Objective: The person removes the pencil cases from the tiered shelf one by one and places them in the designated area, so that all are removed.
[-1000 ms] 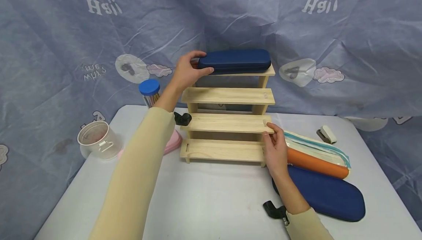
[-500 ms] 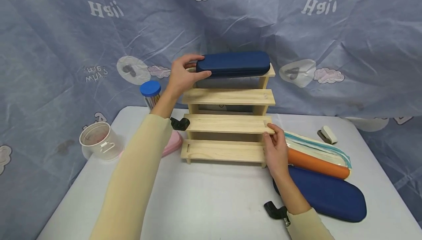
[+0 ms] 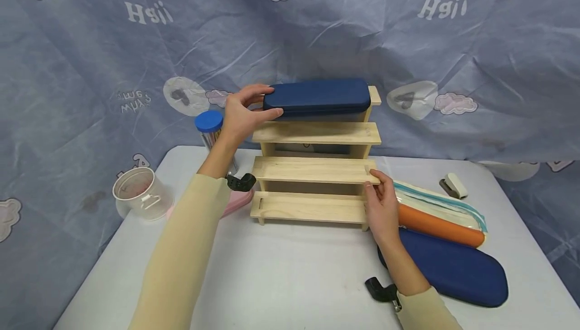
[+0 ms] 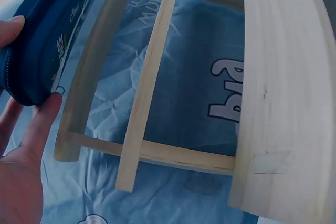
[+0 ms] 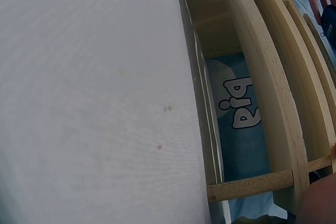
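A navy zip-up pencil case (image 3: 319, 95) is gripped at its left end by my left hand (image 3: 242, 116), thumb in front and fingers behind. It overlaps the top tier of a four-step wooden rack (image 3: 312, 169) in the head view. From the left wrist, the case's zip and printed side (image 4: 58, 51) show, apart from the bare wooden slats (image 4: 144, 87). My right hand (image 3: 382, 211) holds the right end of the rack's second tier from the bottom, thumb below the front edge and fingers on the board. Most of this hand is out of frame in the right wrist view.
Right of the rack lie a clear-and-orange pouch (image 3: 439, 224), another navy case (image 3: 457, 272) and a white stapler (image 3: 453, 186). On the left stand a white cup (image 3: 147, 199), a blue-lidded jar (image 3: 209, 122) and a pink case (image 3: 237, 200). A patterned cloth (image 3: 90, 68) hangs behind.
My left hand has drawn the navy pencil case toward me, slightly down and left, exposing the right end of the top tier. My right hand stays on the rack.
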Tool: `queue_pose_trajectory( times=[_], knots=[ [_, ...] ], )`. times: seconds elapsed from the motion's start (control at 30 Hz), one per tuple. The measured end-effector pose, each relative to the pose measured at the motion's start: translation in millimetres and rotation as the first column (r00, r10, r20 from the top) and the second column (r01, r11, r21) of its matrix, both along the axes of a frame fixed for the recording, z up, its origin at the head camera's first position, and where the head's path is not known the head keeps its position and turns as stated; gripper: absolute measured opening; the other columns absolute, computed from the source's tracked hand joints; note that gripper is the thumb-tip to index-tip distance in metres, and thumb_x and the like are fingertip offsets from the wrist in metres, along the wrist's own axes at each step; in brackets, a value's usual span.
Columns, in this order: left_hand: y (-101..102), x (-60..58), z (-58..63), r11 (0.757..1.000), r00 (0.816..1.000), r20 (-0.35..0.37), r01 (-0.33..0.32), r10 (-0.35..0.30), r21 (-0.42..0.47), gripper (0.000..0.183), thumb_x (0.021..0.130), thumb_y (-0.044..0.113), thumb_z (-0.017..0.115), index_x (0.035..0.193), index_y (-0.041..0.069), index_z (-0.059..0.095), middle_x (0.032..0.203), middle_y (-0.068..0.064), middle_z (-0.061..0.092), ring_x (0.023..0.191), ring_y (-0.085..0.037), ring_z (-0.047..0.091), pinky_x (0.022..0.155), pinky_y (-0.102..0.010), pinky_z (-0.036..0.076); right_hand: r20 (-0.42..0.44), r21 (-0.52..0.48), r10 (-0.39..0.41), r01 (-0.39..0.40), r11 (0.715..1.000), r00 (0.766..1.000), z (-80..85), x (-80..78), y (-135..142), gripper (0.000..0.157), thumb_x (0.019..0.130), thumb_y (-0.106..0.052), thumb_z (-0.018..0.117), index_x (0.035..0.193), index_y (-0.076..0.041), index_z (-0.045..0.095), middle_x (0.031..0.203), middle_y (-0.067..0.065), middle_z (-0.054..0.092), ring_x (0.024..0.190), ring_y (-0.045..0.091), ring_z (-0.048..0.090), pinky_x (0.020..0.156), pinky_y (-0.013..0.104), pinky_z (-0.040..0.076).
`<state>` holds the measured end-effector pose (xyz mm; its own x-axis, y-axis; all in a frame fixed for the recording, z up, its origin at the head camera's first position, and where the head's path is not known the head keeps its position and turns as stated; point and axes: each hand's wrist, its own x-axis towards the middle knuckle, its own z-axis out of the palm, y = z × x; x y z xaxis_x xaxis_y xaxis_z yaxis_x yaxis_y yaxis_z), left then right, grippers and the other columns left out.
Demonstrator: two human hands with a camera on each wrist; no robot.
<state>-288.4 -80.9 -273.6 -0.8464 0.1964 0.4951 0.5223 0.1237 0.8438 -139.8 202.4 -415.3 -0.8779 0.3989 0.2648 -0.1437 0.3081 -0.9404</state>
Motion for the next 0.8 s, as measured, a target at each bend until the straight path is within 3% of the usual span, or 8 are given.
queue_pose_trajectory(
  times=[0.27,0.47,0.8],
  knots=[
    [-10,6.6,-12.2,0.997,0.999,0.007,0.039,-0.039,0.07,0.049,0.071,0.007,0.085,0.117,-0.001,0.067,0.13,-0.011,0.056,0.108,-0.024,0.057,0.088,-0.036,0.051,0.0,0.004,0.005,-0.005,1.0,1.0,-0.1,1.0,0,0.037,0.101,-0.02,0.052,0.136,-0.008,0.049,0.068,0.006,0.039,0.061,0.016,0.039,0.053,0.023,0.034],
    [-18,14.8,-17.6,0.997,0.999,0.013,0.052,-0.053,0.063,0.049,0.073,0.005,0.083,0.118,-0.002,0.066,0.13,-0.012,0.055,0.11,-0.023,0.056,0.087,-0.035,0.052,0.001,-0.011,0.003,-0.003,1.0,1.0,-1.9,-0.4,2,0.036,0.101,-0.019,0.052,0.135,-0.009,0.05,0.069,0.006,0.039,0.062,0.016,0.04,0.054,0.023,0.034],
    [-34,35.5,-32.2,0.998,0.998,0.0,0.056,-0.056,0.036,0.047,0.071,0.001,0.083,0.115,-0.006,0.067,0.126,-0.013,0.057,0.113,-0.021,0.057,0.084,-0.035,0.054,-0.018,-0.027,0.004,-0.005,1.0,1.0,-34.0,-17.7,16,0.036,0.099,-0.032,0.055,0.135,-0.027,0.052,0.072,0.006,0.042,0.066,0.018,0.042,0.055,0.024,0.036]
  ],
)
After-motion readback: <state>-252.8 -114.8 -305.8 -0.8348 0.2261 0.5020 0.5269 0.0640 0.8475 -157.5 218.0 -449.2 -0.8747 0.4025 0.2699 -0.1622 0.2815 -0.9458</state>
